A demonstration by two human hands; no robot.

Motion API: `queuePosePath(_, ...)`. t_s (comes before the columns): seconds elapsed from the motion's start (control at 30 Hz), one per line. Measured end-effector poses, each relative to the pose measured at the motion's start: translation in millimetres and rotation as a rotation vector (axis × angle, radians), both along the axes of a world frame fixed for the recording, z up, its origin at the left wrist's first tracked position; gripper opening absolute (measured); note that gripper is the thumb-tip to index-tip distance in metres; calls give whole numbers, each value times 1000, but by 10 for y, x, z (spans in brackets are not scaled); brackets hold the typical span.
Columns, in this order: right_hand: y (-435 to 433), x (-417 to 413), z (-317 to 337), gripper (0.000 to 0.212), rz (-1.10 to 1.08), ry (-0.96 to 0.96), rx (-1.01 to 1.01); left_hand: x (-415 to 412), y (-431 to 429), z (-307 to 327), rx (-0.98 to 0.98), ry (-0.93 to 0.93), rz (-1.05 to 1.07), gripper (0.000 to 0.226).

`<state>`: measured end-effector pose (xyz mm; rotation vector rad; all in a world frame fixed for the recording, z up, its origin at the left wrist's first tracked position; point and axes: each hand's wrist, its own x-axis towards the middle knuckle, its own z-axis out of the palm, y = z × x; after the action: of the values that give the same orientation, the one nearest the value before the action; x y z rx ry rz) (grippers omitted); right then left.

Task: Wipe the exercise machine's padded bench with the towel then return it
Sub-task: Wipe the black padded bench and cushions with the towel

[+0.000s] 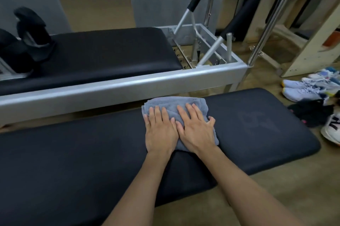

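Padding on the table (248,124) is lying broad and dark beneath us, its left end running out of view. We are pressing the grey towel (176,105) flat near the far edge, folded thick, probably so it takes even pressure. Our left hand (161,132) and right hand (196,130) are resting side by side on it, fingers (190,113) spread wide and flat, gripping nothing. The towel's middle is lying hidden under our palms.
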<state>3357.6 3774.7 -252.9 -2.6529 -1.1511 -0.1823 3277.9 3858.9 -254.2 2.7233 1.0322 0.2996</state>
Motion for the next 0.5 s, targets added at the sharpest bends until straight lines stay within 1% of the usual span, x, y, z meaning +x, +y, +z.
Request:
queuePosePath(0.1,-91,-12,25,57,-82,18,-12,25,-32,52,-64,-23,-56,80)
queuePosePath(0.13,-96,-28,47,56,-94,13,-14,2,-24,72,-116,-47,-70,78)
queuePosePath(0.2,-93,-64,79,54,-112,-32,-20,-79,-18,115,-253,-129,-93,61)
queuePosePath(0.23,-93,-89,93,54,-120,-50,-30,-115,-15,133,-310,-182,-110,58)
queuePosePath(0.3,-83,-148,108,54,-152,-80,-46,-162,-6,155,-364,-273,-134,57)
queuePosePath(0.37,-39,-167,111,54,-189,-84,-61,-149,-5,125,-350,-283,-119,55)
queuePosePath(0.43,-10,-174,82,53,-209,-98,-72,-128,-13,104,-252,-217,-85,53)
queuePosePath(0.5,-9,-132,33,49,-192,-156,-69,-71,-12,72,-183,-210,-70,51)
